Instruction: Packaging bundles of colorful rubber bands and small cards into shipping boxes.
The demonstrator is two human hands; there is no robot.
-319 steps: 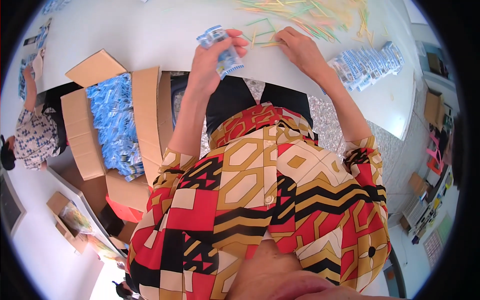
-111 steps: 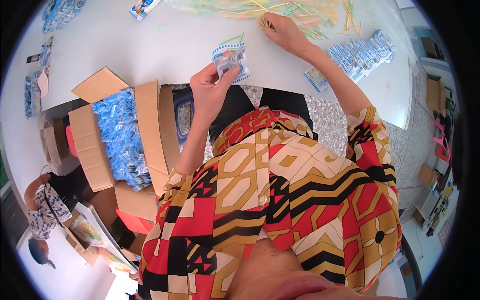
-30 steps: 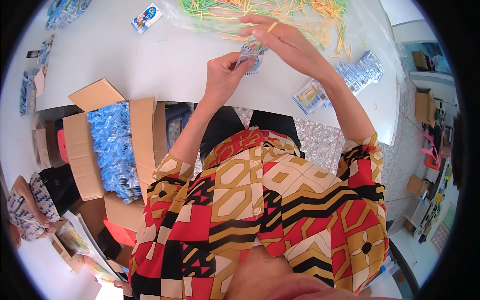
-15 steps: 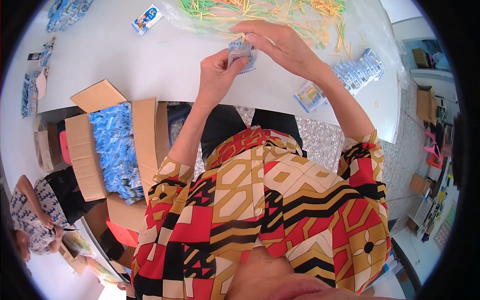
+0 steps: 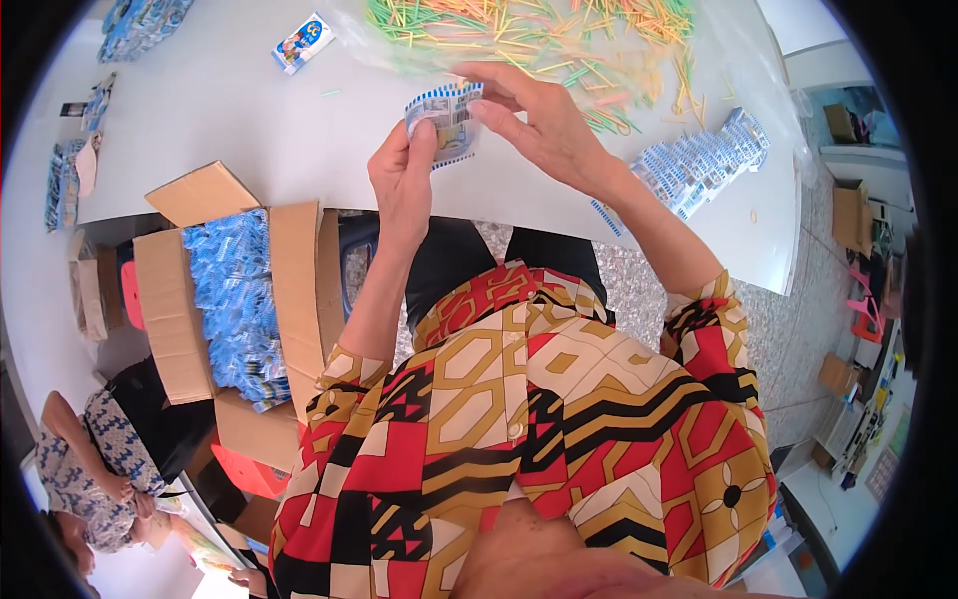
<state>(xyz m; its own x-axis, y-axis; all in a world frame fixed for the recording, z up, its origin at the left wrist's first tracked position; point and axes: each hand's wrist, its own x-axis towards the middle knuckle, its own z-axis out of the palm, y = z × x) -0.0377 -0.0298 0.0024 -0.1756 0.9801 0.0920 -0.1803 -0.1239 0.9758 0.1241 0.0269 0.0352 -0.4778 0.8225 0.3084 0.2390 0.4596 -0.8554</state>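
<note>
Above the white table, my left hand (image 5: 401,178) pinches a small clear and blue-edged plastic packet (image 5: 454,145), thumb in front. Through its film something yellowish shows, too blurred to name. My right hand (image 5: 544,125) is at the packet's upper right corner, its thumb on the printed side and its fingers curled over the top edge. Beyond both hands lies a heap of thin green, yellow and orange plastic sticks (image 5: 539,30) on a clear plastic sheet. A row of overlapping blue-and-white packets (image 5: 704,165) rests beside my right forearm.
An open cardboard box (image 5: 175,309) full of blue packets (image 5: 232,299) stands left of me below the table edge. A small blue-and-white pack (image 5: 302,44) lies at the table's far left, near more blue packets (image 5: 145,25). Another person (image 5: 95,469) sits at lower left.
Both hands have moved left with the packet, which now shows its printed face more fully. My right fingers have moved from over its top to its right corner.
</note>
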